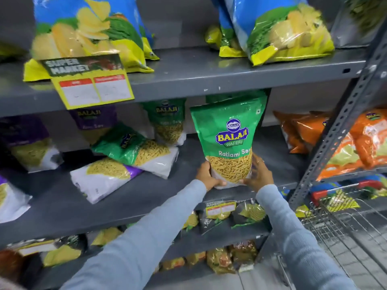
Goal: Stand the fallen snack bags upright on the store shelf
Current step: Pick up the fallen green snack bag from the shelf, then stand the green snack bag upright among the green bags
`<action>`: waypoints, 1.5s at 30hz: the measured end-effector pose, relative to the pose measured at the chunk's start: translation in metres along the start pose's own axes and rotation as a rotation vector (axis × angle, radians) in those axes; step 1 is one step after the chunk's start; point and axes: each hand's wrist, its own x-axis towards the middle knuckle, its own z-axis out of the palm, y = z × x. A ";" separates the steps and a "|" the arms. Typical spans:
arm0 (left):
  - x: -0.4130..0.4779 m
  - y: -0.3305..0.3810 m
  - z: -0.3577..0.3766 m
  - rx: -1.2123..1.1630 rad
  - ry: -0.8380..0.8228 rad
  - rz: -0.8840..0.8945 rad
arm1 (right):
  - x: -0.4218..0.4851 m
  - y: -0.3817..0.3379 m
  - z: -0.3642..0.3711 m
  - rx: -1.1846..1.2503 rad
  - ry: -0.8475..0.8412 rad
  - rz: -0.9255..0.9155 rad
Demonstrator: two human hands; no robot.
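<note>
A green Ratlami Sev bag [229, 135] stands upright on the middle shelf [146, 195], its top almost touching the shelf above. My left hand [206, 174] grips its lower left edge and my right hand [258, 174] its lower right edge. To the left, a second green bag [134, 147] lies tilted across a fallen purple-and-white bag [104, 178]. Another green bag [167, 122] stands at the back. Purple bags [27, 141] lean at the far left.
Large blue-and-yellow chip bags [88, 34] fill the upper shelf, with a yellow price tag [92, 80] on its edge. Orange bags [299, 130] lie at the right, behind a grey perforated upright [335, 130]. A wire cart [343, 222] stands at lower right.
</note>
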 end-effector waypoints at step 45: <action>-0.050 -0.060 -0.165 -0.787 0.399 -0.390 | -0.011 0.023 0.184 -0.928 -0.316 -0.059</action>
